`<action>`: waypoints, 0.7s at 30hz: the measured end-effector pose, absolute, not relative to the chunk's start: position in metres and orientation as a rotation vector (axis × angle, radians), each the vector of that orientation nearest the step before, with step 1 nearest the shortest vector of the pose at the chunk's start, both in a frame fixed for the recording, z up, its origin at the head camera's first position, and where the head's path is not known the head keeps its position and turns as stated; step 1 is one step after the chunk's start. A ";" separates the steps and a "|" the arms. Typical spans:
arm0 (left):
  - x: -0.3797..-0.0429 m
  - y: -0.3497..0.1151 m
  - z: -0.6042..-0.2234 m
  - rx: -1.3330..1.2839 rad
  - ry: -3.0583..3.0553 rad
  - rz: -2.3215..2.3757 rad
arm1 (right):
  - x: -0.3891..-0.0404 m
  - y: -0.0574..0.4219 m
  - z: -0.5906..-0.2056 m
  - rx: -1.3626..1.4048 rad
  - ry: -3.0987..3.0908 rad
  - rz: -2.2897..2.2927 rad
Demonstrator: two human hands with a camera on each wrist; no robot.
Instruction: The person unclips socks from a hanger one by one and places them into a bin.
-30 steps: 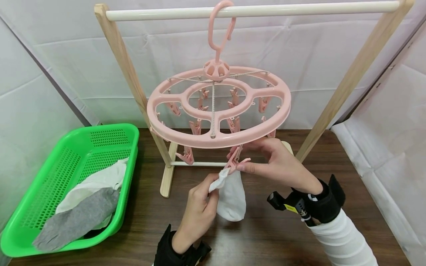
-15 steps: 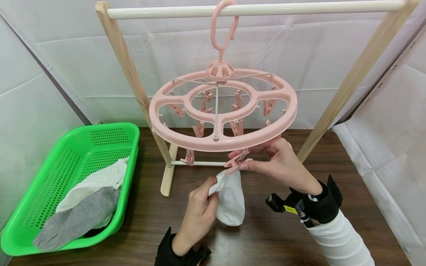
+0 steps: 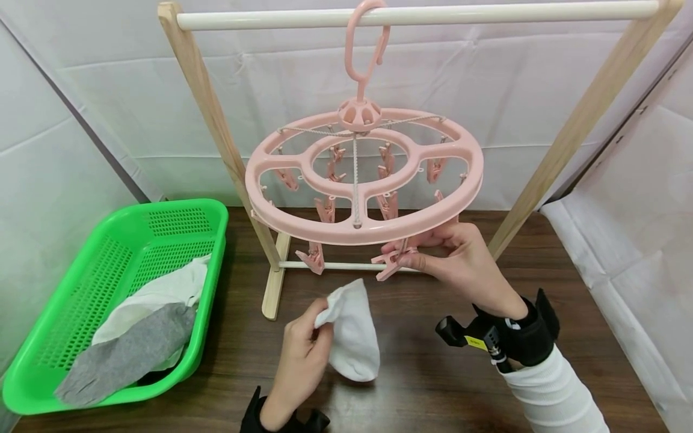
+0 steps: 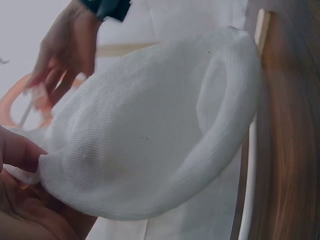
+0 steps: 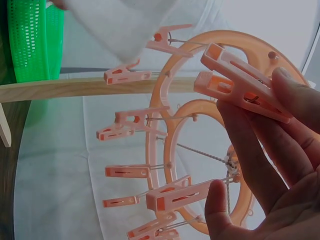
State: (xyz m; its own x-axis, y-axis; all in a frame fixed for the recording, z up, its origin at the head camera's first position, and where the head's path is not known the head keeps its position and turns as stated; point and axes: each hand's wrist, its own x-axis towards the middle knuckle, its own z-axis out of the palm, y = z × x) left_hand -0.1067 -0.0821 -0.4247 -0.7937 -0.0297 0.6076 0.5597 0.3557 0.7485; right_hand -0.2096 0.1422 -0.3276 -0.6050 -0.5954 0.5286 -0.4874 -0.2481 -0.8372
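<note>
My left hand (image 3: 298,355) pinches a white sock (image 3: 356,340) by its edge, and the rest of it hangs down to the right. In the left wrist view the sock (image 4: 145,125) fills much of the picture. Under the front rim of a pink round clip hanger (image 3: 303,231), my right hand (image 3: 468,258) pinches a clothespin (image 3: 390,264) between thumb and fingers. Seen from the right wrist, that clothespin (image 5: 245,82) has its tips apart with nothing between them. A space separates the sock from the clothespin.
The hanger hooks over a white rod (image 3: 260,21) on a wooden stand (image 3: 208,102). Several other clothespins dangle from its rings. A green basket (image 3: 70,258) at left holds a grey sock (image 3: 130,355) and white cloth (image 3: 157,291). White sheets surround the brown tabletop (image 3: 433,385).
The sock's top was at the clothespin's tips and has come away. My left hand has carried it left and down. The right hand keeps its hold on the clothespin, and the hanger has shifted slightly.
</note>
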 end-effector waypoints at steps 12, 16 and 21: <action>-0.086 -0.146 -0.406 -0.141 -2.018 -1.348 | -0.209 0.147 -0.329 -1.252 1.906 -2.010; -0.078 -0.171 -0.392 0.069 -1.991 -1.302 | -0.207 0.148 -0.330 -1.163 2.005 -1.973; -0.071 -0.195 -0.378 0.319 -1.983 -1.208 | -0.205 0.148 -0.331 -1.104 2.011 -1.972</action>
State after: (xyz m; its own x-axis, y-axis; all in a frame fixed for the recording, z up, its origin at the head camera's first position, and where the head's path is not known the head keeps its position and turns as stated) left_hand -0.0714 -0.1953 -0.3784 -0.6670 -0.5645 0.4863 0.1734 0.5171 0.8382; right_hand -0.2048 0.1482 -0.3311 -0.7279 -0.5594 0.3966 -0.4074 -0.1125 -0.9063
